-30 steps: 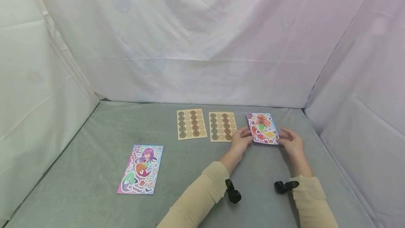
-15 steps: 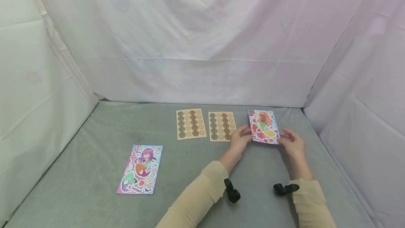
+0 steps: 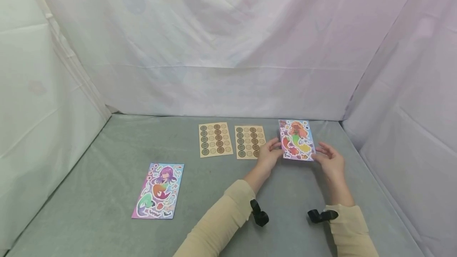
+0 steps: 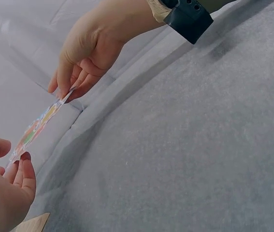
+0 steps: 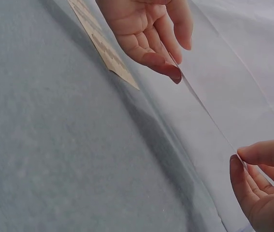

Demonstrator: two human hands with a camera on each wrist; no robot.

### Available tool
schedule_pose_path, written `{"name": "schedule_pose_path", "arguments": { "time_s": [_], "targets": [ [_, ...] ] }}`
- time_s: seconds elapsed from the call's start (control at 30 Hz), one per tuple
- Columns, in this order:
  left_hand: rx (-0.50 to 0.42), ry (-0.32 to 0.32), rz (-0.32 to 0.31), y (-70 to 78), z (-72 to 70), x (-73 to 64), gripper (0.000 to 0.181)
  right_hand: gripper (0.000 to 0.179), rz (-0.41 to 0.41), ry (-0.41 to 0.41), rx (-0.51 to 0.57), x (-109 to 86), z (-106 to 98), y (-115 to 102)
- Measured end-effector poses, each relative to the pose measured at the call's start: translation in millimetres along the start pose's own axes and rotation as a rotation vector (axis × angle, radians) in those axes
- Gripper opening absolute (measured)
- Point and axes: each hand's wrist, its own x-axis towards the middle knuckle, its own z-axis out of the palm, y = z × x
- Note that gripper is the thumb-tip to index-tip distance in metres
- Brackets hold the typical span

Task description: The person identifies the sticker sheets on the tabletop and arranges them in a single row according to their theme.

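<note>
A colourful mermaid sticker sheet (image 3: 297, 140) is held up by its two side edges near the back right of the table, its picture facing me in the head view. My left hand (image 3: 267, 158) holds its left edge by the lower corner; in the right wrist view this hand's thumb stands away from the sheet while the fingers are at the edge. Across from it, my right hand (image 3: 331, 165) pinches the right edge between thumb and fingers, as the right wrist view shows. Both wrist views catch the thin sheet (image 5: 204, 108) almost edge-on, above the table.
Two tan sheets of round stickers, one left (image 3: 216, 140) and one right (image 3: 246, 142), lie at the back, the right one beside my left hand. A purple-haired mermaid sticker sheet (image 3: 158, 191) lies front left. White cloth walls (image 3: 228, 90) border the grey table (image 3: 107, 177).
Both hands have raised the mermaid sticker sheet a little, its top edge moving up and back. The other sheets stay in place.
</note>
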Motion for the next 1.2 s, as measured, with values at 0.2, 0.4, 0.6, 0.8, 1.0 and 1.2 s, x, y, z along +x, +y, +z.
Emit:
{"name": "schedule_pose_path", "arguments": {
  "time_s": [0.2, 0.4, 0.6, 0.8, 1.0, 1.2],
  "targets": [
    [0.014, -0.009, 0.029, 1.9, -2.1, -0.1, 0.05, 0.063, -0.005, 0.007, 0.034, -5.9, 2, -4],
    [0.03, -0.003, 0.051, 5.0, -2.9, 0.3, 0.05, 0.062, -0.028, -0.01, 0.053, -8.9, 3, -7],
    [0.038, -0.013, 0.061, 7.6, -3.9, -0.5, 0.052, 0.062, -0.043, -0.017, 0.077, -12.9, 3, -11],
    [0.023, -0.014, 0.083, 10.3, -6.2, -1.7, 0.053, 0.063, -0.053, -0.024, 0.063, -9.8, 3, -8],
    [0.034, -0.018, 0.088, 14.7, -12.1, -5.8, 0.053, 0.07, -0.059, -0.071, 0.092, 0.6, 1, 4],
    [0.054, -0.023, 0.095, 18.0, -17.4, -10.7, 0.053, 0.073, -0.065, -0.102, 0.084, -7.1, 0, -3]
  ]
}}
